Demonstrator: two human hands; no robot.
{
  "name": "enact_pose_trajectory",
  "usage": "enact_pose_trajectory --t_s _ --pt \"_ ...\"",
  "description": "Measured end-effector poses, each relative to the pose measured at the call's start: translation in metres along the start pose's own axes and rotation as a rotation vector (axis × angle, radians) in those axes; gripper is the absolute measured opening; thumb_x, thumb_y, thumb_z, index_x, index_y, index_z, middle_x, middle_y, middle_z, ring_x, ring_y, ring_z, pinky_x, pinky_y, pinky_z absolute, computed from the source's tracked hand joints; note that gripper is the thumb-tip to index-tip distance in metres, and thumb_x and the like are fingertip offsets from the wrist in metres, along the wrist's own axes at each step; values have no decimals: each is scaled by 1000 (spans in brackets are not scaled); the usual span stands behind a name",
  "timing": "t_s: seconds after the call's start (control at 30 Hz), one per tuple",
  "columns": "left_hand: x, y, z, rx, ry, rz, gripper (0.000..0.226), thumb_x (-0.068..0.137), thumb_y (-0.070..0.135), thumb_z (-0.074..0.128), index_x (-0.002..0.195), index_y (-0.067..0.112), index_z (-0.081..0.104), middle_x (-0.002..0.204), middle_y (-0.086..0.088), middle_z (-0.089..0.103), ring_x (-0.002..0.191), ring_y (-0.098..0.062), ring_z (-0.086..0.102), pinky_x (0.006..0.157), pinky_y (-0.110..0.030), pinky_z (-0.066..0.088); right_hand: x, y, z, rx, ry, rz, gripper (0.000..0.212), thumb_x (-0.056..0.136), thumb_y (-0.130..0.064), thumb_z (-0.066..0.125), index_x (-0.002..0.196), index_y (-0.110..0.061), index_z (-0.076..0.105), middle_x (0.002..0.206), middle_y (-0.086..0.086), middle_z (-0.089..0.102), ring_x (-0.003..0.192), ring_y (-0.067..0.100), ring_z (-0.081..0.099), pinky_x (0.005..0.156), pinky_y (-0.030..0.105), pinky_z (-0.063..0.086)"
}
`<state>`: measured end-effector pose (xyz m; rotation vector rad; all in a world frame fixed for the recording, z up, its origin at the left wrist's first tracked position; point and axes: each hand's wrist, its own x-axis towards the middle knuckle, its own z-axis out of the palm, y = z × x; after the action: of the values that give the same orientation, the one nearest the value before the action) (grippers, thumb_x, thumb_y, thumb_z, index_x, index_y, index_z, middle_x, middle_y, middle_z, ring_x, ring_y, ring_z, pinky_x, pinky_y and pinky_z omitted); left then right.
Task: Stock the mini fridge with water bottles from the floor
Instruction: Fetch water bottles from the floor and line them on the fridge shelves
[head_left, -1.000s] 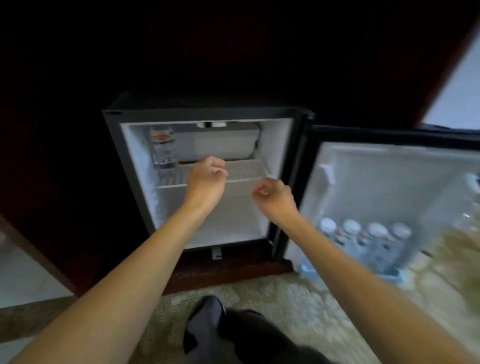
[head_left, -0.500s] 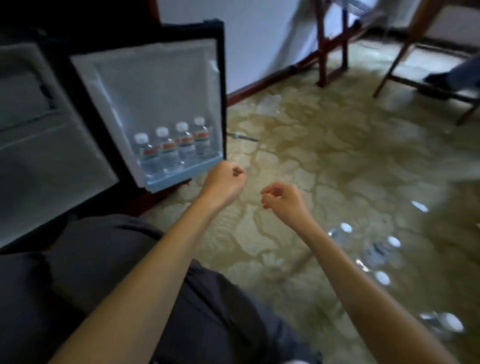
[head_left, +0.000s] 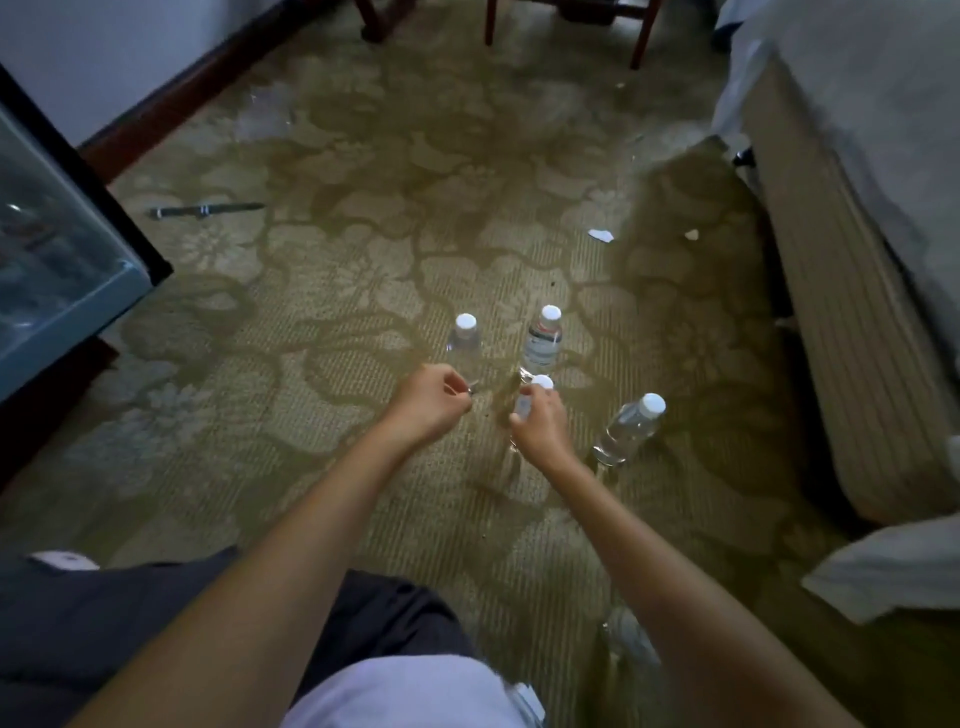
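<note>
Several clear water bottles with white caps stand on the patterned carpet. My right hand (head_left: 540, 426) grips the nearest water bottle (head_left: 542, 383) just below its cap. My left hand (head_left: 428, 402) hovers with loosely curled fingers at the foot of a second bottle (head_left: 465, 338) and holds nothing that I can see. A labelled bottle (head_left: 543, 338) stands behind them, and another bottle (head_left: 628, 428) stands to the right. One more bottle (head_left: 626, 636) lies partly hidden by my right forearm. The open fridge door (head_left: 78, 291) shows at the left edge.
A bed (head_left: 857, 260) runs along the right side. Chair legs (head_left: 641, 36) stand at the top. A dark thin object (head_left: 205, 210) and paper scraps (head_left: 600, 235) lie on the carpet. My knees fill the bottom left.
My view has swung from the fridge interior to the carpet on the right. Both hands moved down to the bottles, and my right hand closed round one.
</note>
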<state>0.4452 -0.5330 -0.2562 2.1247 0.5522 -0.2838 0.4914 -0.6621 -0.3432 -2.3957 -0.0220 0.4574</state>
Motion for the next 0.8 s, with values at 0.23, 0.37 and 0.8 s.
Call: enact_pose_trajectory --t_s 0.23,0.37,0.8 --pt "15 -6 9 9 -25 -51 23 84 6 59 106 -1 63 110 -19 65 86 -19 55 76 -27 44 51 24 2 -317 -74 65 61 89 -21 52 143 -18 24 148 12 26 132 34 33 107 44 30" --pt "20 -14 8 -24 -37 -89 23 83 6 60 106 0 63 110 -20 65 85 -20 55 73 -27 43 60 29 9 -440 -51 -2 50 93 -9 44 141 -15 30 139 17 35 122 33 41 100 42 38" --pt "12 -59 -50 38 -77 -128 37 83 10 64 119 9 54 114 -10 62 94 -20 58 71 -25 47 23 -20 36 -37 79 -120 31 76 -26 68 99 -7 58 101 13 67 94 27 61 74 35 46"
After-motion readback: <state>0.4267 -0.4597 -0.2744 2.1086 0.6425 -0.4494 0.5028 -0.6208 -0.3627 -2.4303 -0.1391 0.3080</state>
